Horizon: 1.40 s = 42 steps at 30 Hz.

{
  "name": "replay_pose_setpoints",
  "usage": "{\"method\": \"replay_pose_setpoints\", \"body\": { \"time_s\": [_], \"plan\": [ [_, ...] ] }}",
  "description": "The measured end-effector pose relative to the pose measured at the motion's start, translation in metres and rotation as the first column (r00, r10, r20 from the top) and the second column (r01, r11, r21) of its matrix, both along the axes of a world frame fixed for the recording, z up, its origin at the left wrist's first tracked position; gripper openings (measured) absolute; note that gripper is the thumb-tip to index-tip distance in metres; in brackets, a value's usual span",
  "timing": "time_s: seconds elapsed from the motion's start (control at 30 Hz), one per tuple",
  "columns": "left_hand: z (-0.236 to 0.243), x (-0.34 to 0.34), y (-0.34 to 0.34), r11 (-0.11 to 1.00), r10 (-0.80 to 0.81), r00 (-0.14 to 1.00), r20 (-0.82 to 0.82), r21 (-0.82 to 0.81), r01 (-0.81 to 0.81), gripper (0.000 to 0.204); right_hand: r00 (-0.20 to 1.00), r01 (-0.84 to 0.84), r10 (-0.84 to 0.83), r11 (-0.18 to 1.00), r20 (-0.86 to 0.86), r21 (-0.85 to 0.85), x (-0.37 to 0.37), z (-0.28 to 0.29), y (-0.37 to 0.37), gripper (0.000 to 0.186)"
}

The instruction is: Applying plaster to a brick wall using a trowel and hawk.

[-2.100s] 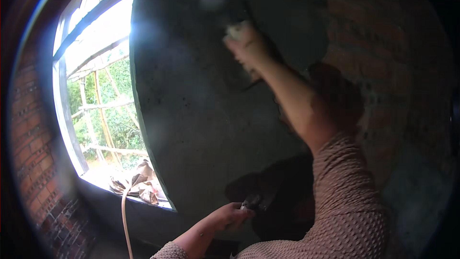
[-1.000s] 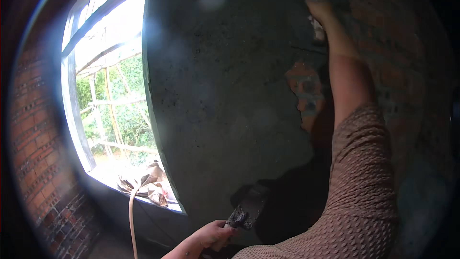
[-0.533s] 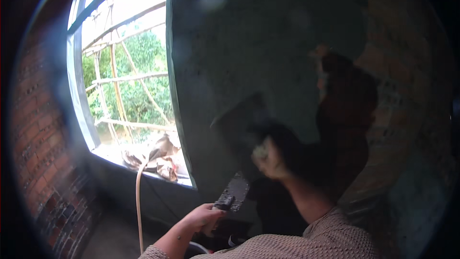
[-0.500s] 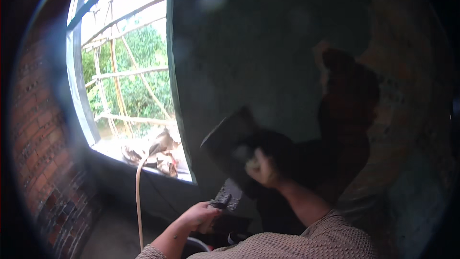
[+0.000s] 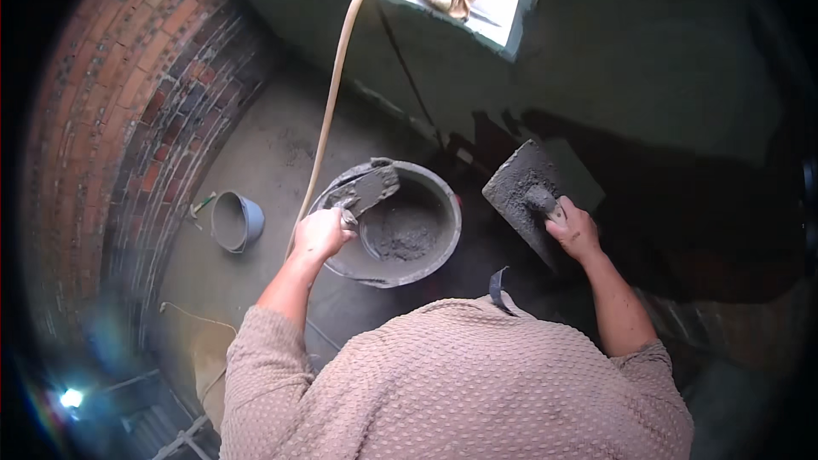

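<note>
Float (image 5: 515, 187) right of bucket (image 5: 453, 226), right fingers (image 5: 566, 208) wrapped round handle (image 5: 540, 198), likely for firm control; trowel (image 5: 375, 189) over bucket, left fingers (image 5: 342, 234) wrapped round it, probably so drips fall inside.

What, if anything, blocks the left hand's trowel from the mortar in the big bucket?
Nothing visible: the trowel in the left hand is over the open bucket; grey mortar lies uncovered inside. The hose passes left of the trowel.
</note>
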<state>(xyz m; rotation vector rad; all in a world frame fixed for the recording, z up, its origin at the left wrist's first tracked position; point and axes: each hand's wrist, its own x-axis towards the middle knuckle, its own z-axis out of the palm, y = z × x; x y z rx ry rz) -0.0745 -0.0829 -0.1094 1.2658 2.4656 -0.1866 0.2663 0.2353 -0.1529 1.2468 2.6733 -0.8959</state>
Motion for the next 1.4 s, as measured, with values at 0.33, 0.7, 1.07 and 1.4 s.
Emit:
{"method": "replay_pose_setpoints", "body": {
  "time_s": [0.33, 0.7, 1.07, 1.4],
  "plan": [
    [-0.2, -0.05, 0.01, 0.843, 0.275, 0.949, -0.151, -0.437, -0.314, 0.03, 1.0, -0.008, 0.009, 0.988, 0.007, -0.157, -0.059, -0.087, -0.052, 0.034],
    [-0.291, -0.056, 0.046, 0.847, 0.07, 0.989, 0.128, -0.531, 0.009, 0.03, 0.999, 0.032, -0.025, 0.939, 0.023, -0.343, -0.121, -0.194, -0.04, 0.041],
    [-0.313, -0.059, 0.065, 0.939, 0.146, 0.95, 0.274, -0.34, -0.046, 0.032, 0.989, 0.076, -0.123, 0.902, -0.085, -0.424, -0.128, -0.227, -0.029, 0.059],
    [-0.165, -0.055, 0.059, 0.996, 0.089, 0.913, 0.398, -0.055, -0.074, 0.032, 0.833, 0.266, -0.477, 0.789, -0.279, -0.553, -0.064, -0.05, -0.043, 0.023]
  ]
}}
